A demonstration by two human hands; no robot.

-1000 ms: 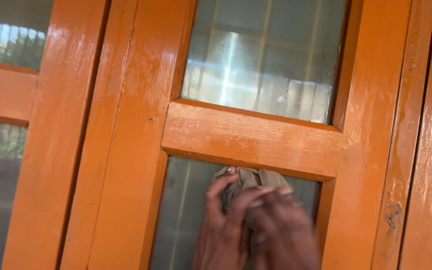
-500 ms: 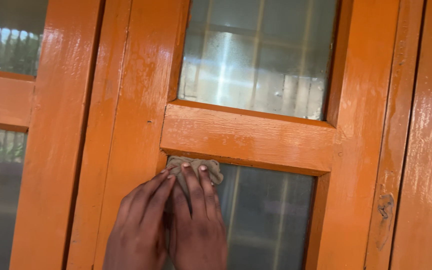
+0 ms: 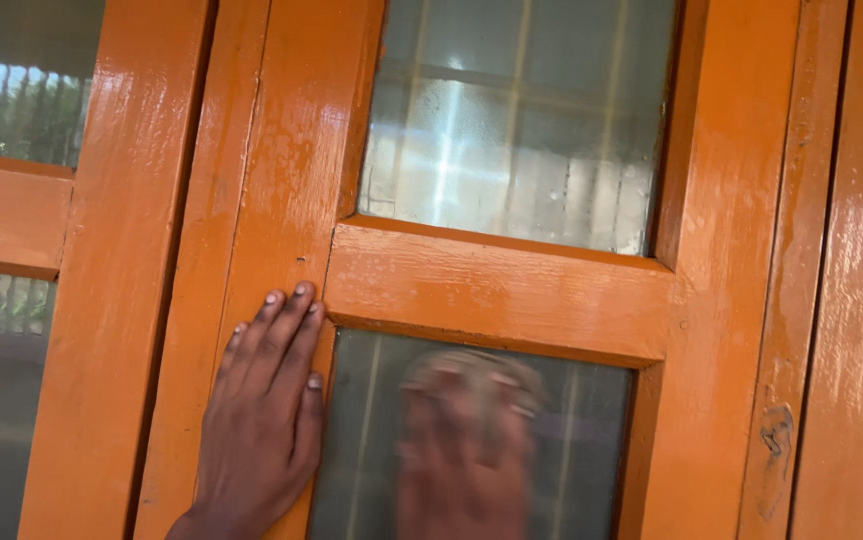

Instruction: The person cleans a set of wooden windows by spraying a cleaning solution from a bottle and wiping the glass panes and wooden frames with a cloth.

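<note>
Cloth blurred against glass pane.

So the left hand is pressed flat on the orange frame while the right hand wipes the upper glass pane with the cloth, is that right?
Not quite: the head view shows the right hand and cloth blurred over the lower glass pane, below the crossbar. The left hand is flat on the orange frame.

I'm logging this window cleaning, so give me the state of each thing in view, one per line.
left hand: flat, fingers spread, resting on the orange frame beside the lower pane
right hand: motion-blurred, pressed on the lower pane
cloth: under the right hand, blurred
lower pane: dull, hazy
upper pane: smudged, reflecting light
orange frame: glossy, paint uneven
</note>
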